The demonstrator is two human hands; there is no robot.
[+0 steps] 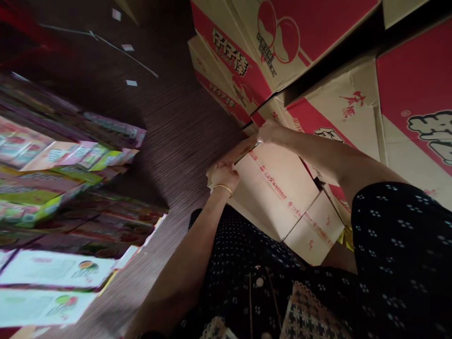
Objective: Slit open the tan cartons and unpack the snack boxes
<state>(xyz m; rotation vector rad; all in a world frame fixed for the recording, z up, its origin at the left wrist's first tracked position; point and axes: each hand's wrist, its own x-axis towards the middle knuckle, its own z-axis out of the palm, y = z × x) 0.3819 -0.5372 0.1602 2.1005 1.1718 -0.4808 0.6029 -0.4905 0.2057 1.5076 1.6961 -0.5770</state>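
Beside the red boxes (231, 61), a tan carton (264, 200) sits close against the person's dark clothes (243, 235), its printed tape (275, 187) running lengthwise along the face they look down on. Both hands are at the far end. Left hand (225, 175): fingers curled in, narrow, apparently holding the end edge. Right hand (271, 132): likewise narrow, closed about the corner nearest the stack; fingertips hidden from me. Between them a strip of the end shows, standing a little apart from the face; whether it is a flap or a side panel, I cannot tell. Judged step: handling that end. Method note: keep the pull even on both sides, so the cardboard does not twist or tear at one corner. Brace the near end with the body. Right knuckles have little room by the red boxes; keep them clear. On the left, bare floor (173, 117) gives the elbow space.
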